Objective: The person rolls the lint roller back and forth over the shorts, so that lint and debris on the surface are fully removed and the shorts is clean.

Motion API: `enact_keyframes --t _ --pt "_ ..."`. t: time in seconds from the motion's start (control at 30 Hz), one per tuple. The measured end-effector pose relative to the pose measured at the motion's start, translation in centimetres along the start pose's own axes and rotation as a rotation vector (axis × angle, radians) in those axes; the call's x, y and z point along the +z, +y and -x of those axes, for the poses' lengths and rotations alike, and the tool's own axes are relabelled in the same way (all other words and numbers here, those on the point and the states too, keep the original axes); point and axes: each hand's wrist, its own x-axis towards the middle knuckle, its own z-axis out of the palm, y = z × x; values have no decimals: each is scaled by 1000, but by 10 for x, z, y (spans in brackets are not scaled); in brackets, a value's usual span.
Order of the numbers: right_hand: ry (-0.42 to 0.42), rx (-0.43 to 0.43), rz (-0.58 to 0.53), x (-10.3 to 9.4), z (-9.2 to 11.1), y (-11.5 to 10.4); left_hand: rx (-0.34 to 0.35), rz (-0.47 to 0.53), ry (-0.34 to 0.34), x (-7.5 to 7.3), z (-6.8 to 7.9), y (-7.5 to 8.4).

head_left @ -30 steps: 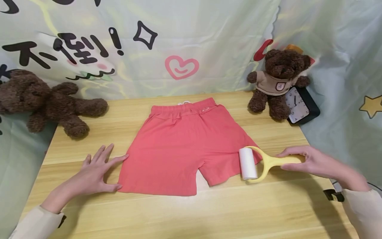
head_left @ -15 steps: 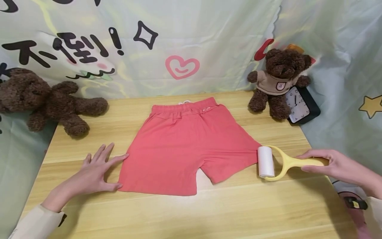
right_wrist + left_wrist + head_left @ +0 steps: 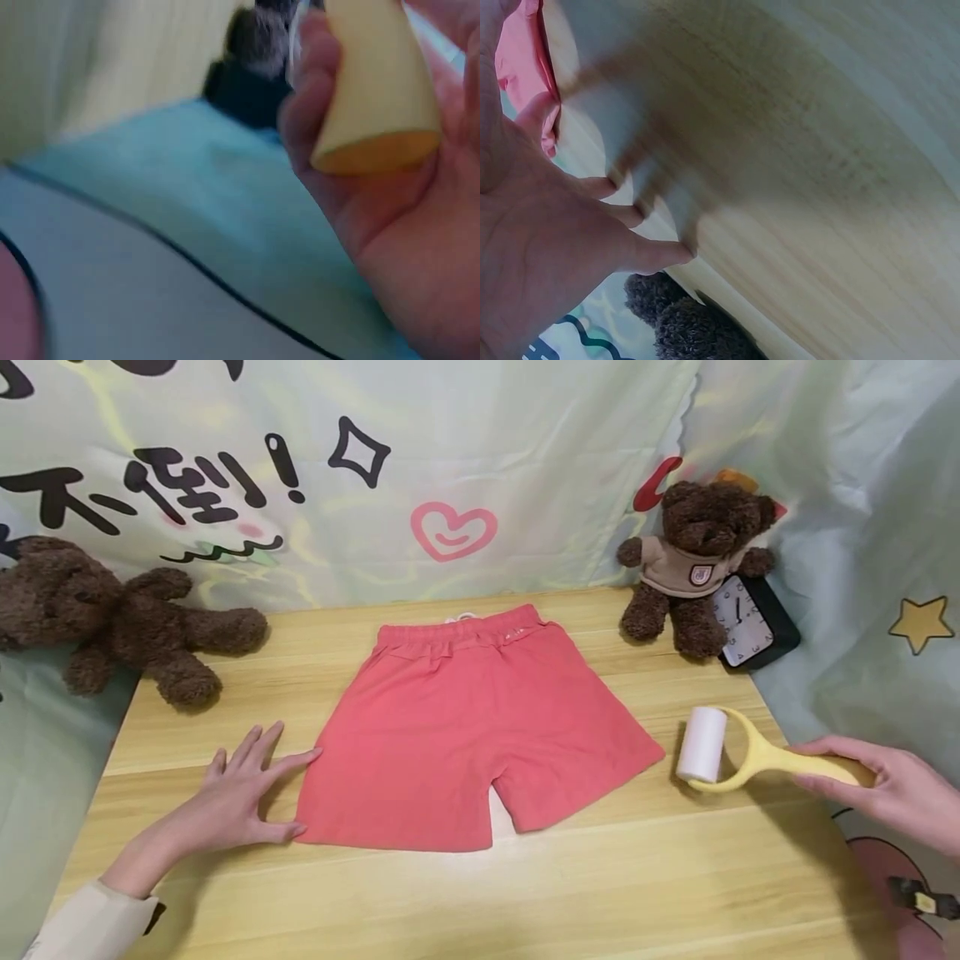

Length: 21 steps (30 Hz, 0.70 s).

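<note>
Red shorts (image 3: 450, 727) lie spread on the wooden table, waistband toward the back wall. At their left edge, my left hand (image 3: 232, 797) rests with fingers spread, thumb and index fingertip touching the cloth. My right hand (image 3: 892, 785) grips the yellow handle of a lint roller (image 3: 765, 756). Its white roll (image 3: 702, 745) is just right of the shorts' right leg hem, apart from the cloth. In the right wrist view, the fingers curl round the flared handle end (image 3: 379, 112). The left wrist view shows the left hand (image 3: 547, 217) with fingertips on the table.
One brown teddy bear (image 3: 150, 618) lies at the back left. Another teddy bear (image 3: 693, 568) in a beige top sits at the back right, against a black clock (image 3: 757, 622). Printed cloth (image 3: 525, 468) hangs behind the wooden table (image 3: 375, 902).
My right hand has moved right with the lint roller, drawing it off the shorts' right leg. That leg, bunched before, now lies flatter. My left hand has stayed in place.
</note>
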Motion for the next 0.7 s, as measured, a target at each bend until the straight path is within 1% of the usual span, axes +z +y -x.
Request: enact_keyframes --t 0.07,0.13,0.17,0.3,0.4,0.47,0.6,0.7 --pt "40 11 -18 7 -1 -4 -2 0 1 0 1 0" --pt "50 41 -75 16 -3 -10 -4 3 1 0 1 1" --pt "41 50 -119 21 -5 -12 -3 3 1 1 2 0" --pt "54 19 -298 48 -11 -27 -2 1 4 2 3 -1" --pt "81 -36 -388 71 -18 -40 -8 1 5 2 3 -1" --pt "82 -32 -443 84 -22 -50 -10 3 8 3 4 -1" --pt "57 11 -511 102 -28 -66 -3 4 11 3 3 -1" --pt "41 28 -516 109 -35 -73 -6 3 7 3 3 -1"
